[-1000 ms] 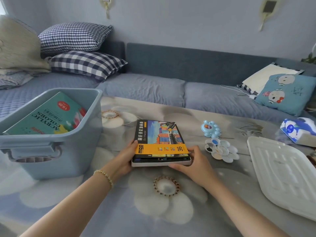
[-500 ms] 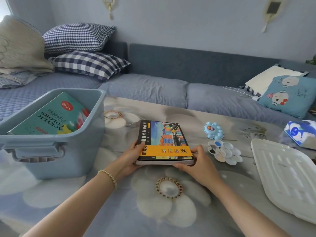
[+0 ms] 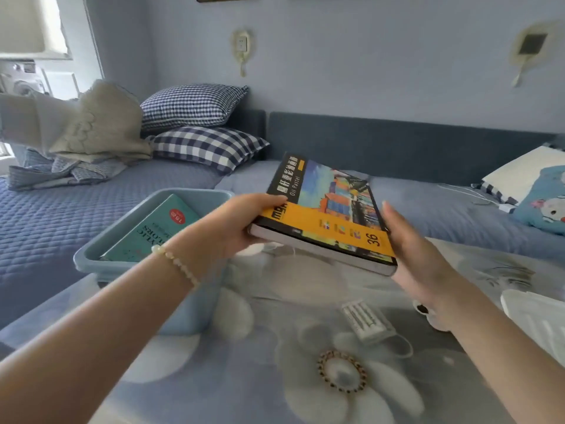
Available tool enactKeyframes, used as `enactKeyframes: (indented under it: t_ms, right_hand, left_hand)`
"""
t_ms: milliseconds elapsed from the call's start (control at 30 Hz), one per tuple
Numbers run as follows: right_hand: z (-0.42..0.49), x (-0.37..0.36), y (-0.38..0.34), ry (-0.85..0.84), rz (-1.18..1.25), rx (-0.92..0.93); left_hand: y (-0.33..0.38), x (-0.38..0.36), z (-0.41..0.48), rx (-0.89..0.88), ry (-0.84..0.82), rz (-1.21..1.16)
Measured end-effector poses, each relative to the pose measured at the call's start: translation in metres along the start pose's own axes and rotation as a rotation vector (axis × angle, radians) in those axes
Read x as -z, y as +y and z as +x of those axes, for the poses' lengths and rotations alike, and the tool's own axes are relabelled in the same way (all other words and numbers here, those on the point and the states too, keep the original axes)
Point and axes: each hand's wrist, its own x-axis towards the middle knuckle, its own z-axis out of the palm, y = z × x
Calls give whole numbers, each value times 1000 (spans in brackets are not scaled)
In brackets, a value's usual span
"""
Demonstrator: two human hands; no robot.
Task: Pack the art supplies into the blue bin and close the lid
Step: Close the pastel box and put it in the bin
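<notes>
Both hands on the oil pastel box (image 3: 330,215), which is lifted off the table and tilted, far end higher. "Oil Pastel" and "36" print is readable on the cover.

My left hand (image 3: 232,221) grips the box's left edge, thumb on top of the cover, the other fingers curled underneath. There is a bead bracelet (image 3: 177,261) on that wrist. My right hand (image 3: 419,255) is flat against the box's right edge with fingers straight and together. The near right corner sits against the palm. Can't tell if any fingers wrap under.

The box hangs just right of the blue bin (image 3: 91,258), with its left edge near the bin's right rim, not inside yet. The bin stands on the table at left with no lid on. A teal acrylic colors box (image 3: 153,231) leans inside it.

The white lid (image 3: 538,319) lies flat on the table at the right edge, well apart from the bin. A face mask (image 3: 367,322) lies on the flower-print tablecloth (image 3: 336,377) below the box. A white paint palette (image 3: 423,310) is mostly hidden behind my right wrist.

Behind the table there is a bed with a blue quilt (image 3: 46,224) and two checkered pillows (image 3: 195,105) stacked at the headboard. A folded beige blanket (image 3: 101,123) is at left and a cartoon cushion (image 3: 547,203) at far right.
</notes>
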Motion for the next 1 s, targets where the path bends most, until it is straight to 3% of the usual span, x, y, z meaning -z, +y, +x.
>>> enactKeyframes:
  t_ms: [133, 267, 467, 633, 767, 1000]
  right_hand:
    - [51, -63, -13, -157, -163, 66]
    - [94, -131, -15, -283, -172, -9]
    - [119, -196, -13, -293, -121, -135]
    - [135, -209, 7, -286, -125, -239]
    - [145, -202, 20, -246, -129, -233]
    - [145, -197, 19, -221, -109, -249]
  left_hand:
    - [62, 69, -30, -92, 192, 71]
    - [95, 132, -53, -114, 392, 210]
    - [85, 190, -50, -81, 570, 540]
    - [46, 212, -29, 10, 525, 513]
    - [38, 203, -21, -1, 421, 508]
    - [44, 183, -23, -29, 380, 643]
